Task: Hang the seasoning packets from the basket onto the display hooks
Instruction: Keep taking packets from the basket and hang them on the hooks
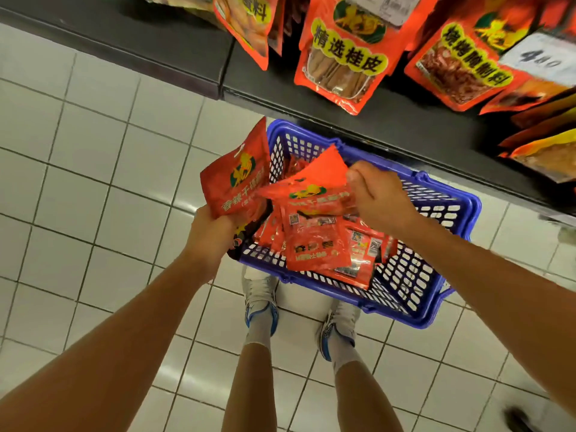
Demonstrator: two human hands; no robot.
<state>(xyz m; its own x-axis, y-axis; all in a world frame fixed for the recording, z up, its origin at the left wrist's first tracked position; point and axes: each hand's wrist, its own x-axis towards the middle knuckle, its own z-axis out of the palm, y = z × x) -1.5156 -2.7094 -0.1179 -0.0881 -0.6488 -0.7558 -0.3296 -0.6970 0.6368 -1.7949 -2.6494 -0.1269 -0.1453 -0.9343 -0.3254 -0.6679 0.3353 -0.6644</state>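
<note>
Your left hand point(208, 235) grips a red seasoning packet point(236, 179) by its lower edge, holding it upright just left of the blue basket point(436, 313), which stands on the tiled floor point(93, 169) ahead of your shoes point(261, 299). Your right hand point(378, 198) pinches the top of a second packet point(314, 185) above the loose packets point(318, 247) in the basket. Beyond, hung packets point(343, 54) fill the display above the dark shelf point(174, 54).
</note>
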